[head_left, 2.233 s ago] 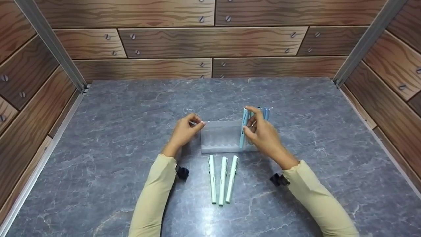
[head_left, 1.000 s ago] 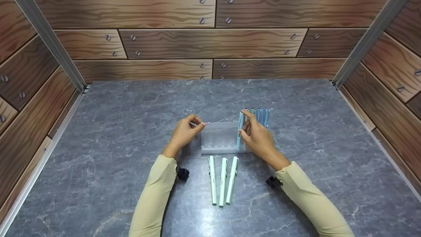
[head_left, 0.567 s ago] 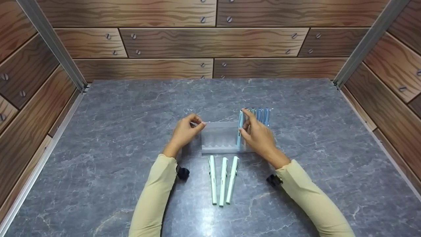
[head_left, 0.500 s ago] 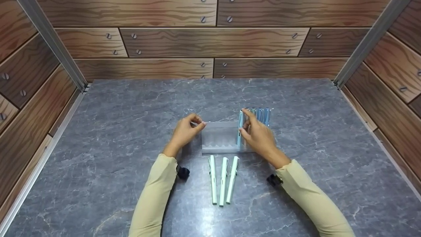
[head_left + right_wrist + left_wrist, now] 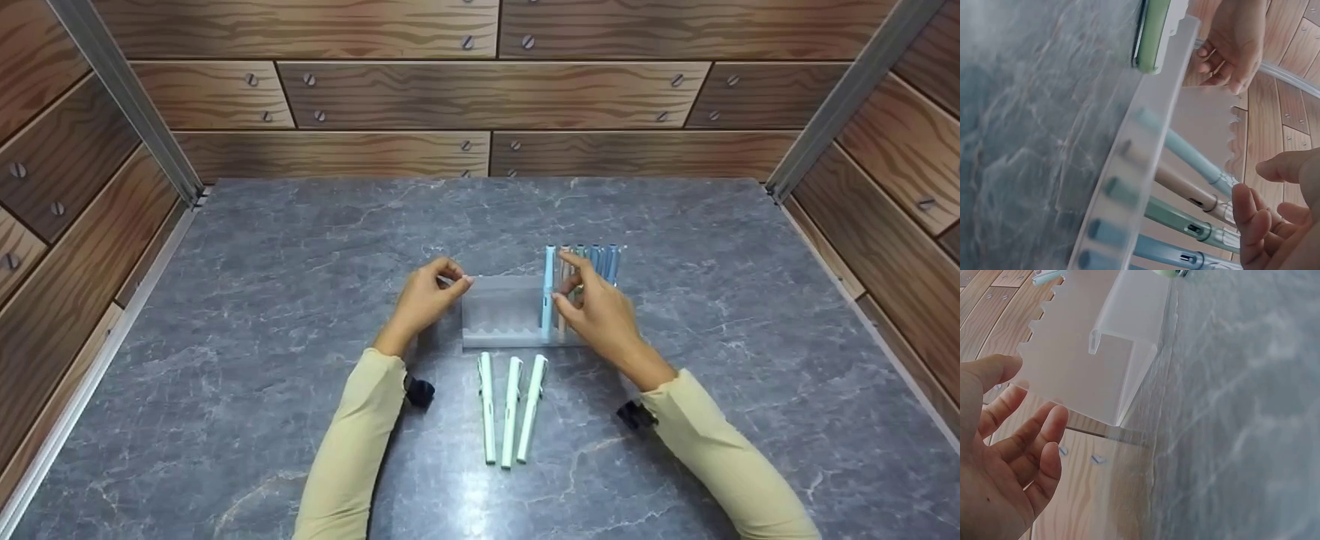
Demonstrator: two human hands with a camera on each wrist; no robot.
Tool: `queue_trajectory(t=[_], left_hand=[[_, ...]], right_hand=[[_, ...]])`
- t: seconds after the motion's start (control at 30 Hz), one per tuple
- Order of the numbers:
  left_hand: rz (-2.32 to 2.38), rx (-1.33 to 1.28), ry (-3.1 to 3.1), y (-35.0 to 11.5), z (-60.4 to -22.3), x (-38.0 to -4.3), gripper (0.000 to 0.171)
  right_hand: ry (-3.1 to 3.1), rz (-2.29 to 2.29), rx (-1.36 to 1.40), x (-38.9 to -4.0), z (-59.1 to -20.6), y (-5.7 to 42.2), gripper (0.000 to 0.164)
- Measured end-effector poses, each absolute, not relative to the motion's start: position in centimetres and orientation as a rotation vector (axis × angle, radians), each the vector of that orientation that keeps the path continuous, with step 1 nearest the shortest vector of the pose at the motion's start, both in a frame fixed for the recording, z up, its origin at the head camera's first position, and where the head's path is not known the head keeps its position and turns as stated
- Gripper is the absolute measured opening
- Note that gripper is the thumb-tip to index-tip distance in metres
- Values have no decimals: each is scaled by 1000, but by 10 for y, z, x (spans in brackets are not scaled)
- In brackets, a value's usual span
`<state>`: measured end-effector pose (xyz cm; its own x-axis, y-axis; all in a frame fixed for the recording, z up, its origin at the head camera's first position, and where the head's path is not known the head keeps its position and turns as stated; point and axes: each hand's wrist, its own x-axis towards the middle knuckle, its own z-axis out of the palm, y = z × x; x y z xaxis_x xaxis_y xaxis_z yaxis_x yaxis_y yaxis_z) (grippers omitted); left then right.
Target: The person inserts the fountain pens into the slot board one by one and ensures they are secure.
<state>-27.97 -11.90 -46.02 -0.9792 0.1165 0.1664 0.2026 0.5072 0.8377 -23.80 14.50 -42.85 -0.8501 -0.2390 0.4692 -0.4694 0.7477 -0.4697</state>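
A frosted clear pen rack (image 5: 499,304) stands on the table; notches line its upper edge. My left hand (image 5: 427,298) pinches its top left corner between thumb and fingers, also seen from the left hand (image 5: 1013,455) in the left wrist view. A light blue pen (image 5: 548,289) stands upright in a rack slot. Just right of that pen is my right hand (image 5: 604,311), thumb and fingers apart with nothing between them. Beyond it in the rack stand a brownish pen (image 5: 1188,188), a green pen (image 5: 1176,219) and blue pens (image 5: 1168,250), partly hidden by the right hand in the head view.
Three pale green pens (image 5: 510,412) lie on the grey marbled table (image 5: 262,337) in front of the rack, caps toward it. Wood-patterned panels (image 5: 480,94) enclose the back and sides. Metal posts (image 5: 131,105) rise at the rear corners.
The right hand brought the light blue pen leftward and down into a slot, then let it go and drew back slightly to the right. The left hand stayed at the rack corner.
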Motion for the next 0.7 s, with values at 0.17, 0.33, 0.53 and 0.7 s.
queue_trajectory(t=[0.17, 0.33, 0.53, 0.7], left_hand=[[-1486, -290, -2631, -119, -459, -281, 20], [-1466, -284, -2639, -119, -459, -281, 20], [-1470, -290, -2644, -120, -459, -280, 20], [-1466, -284, -2650, -119, -460, -280, 21]], right_hand=[[-2646, 899, 548, -230, -424, 148, 53], [-2731, 972, 558, -222, -427, 150, 57], [-2771, 1058, 614, -217, -434, 153, 61], [-2853, 1200, 686, -213, -440, 158, 61]])
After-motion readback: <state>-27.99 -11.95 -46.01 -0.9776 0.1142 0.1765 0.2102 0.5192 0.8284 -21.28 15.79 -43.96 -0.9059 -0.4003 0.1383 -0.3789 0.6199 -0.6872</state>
